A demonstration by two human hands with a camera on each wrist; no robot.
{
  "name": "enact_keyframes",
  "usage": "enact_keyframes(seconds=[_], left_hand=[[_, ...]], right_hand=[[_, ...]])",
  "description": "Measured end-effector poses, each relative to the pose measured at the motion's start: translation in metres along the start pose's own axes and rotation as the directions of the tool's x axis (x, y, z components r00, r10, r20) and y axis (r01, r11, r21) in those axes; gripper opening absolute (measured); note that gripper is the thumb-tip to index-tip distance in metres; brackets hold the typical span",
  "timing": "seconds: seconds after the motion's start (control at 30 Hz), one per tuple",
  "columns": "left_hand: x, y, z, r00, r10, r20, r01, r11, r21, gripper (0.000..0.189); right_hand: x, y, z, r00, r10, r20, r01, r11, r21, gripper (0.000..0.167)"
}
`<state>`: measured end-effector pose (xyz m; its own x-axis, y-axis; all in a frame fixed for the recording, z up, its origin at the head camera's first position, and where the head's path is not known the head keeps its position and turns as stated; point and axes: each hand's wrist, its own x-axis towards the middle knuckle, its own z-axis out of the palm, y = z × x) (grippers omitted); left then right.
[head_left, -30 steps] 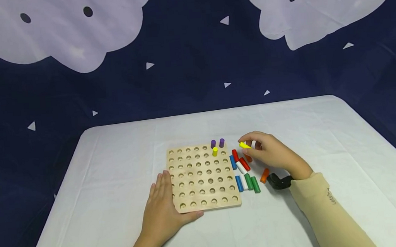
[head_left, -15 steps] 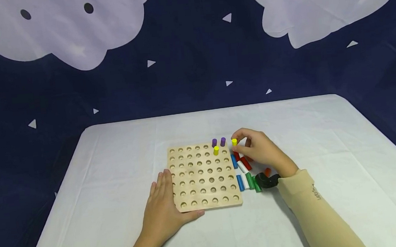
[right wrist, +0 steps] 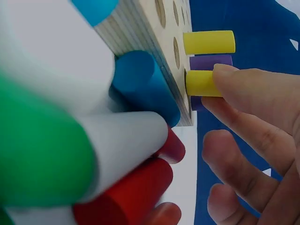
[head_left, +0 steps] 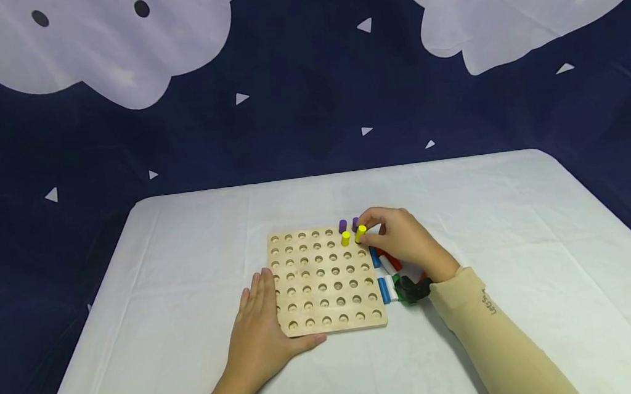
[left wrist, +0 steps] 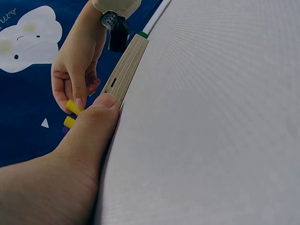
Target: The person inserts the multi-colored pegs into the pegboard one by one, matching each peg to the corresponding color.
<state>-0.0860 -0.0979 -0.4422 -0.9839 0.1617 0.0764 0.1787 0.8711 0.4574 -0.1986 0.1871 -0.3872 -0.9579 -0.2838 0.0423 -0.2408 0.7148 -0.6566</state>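
Observation:
A square wooden pegboard [head_left: 334, 326] with rows of round holes lies on the white table. My left hand [head_left: 259, 331] rests along its left edge, fingers straight, with the thumb along the front edge. Between thumb and index finger, my right hand [head_left: 404, 236] pinches a yellow peg [right wrist: 200, 83]. That peg's lower end meets the right-end hole of the second row, slightly tilted in the head view. Beside it another yellow peg [head_left: 345, 239] stands in the board. Two purple pegs, one on the left [head_left: 342, 226], stand in the back row behind them.
Loose pegs lie by the board's right side, partly covered by the right hand and its black wrist camera [head_left: 413, 289]. Among them are a blue peg [head_left: 383, 290], a white peg [right wrist: 126, 150] and a red peg [right wrist: 126, 197]. A dark blue cloud-print curtain [head_left: 310, 129] hangs behind the table.
My right hand has moved left with the yellow peg, from over the loose pegs to the board's second row, turning the peg upright on the way. The left hand has stayed put.

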Motion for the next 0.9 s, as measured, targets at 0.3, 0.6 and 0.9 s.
enact_keyframes(seconds=[0.3,0.6,0.9], left_hand=[[0.000,0.001,0.000,1.000,0.011,-0.001,-0.011,1.000,-0.001,0.150],[0.000,0.000,0.000,1.000,0.010,0.002,-0.010,1.000,0.002,0.150],[0.000,0.000,0.000,1.000,0.012,0.004,-0.012,1.000,0.006,0.150]], right_hand=[[-0.003,-0.003,0.000,1.000,-0.013,0.027,0.014,0.997,-0.071,0.018],[-0.005,-0.006,0.000,0.999,-0.017,0.050,0.023,0.992,-0.123,0.022],[-0.018,-0.004,-0.017,0.999,0.012,0.041,-0.005,0.986,-0.167,0.033]])
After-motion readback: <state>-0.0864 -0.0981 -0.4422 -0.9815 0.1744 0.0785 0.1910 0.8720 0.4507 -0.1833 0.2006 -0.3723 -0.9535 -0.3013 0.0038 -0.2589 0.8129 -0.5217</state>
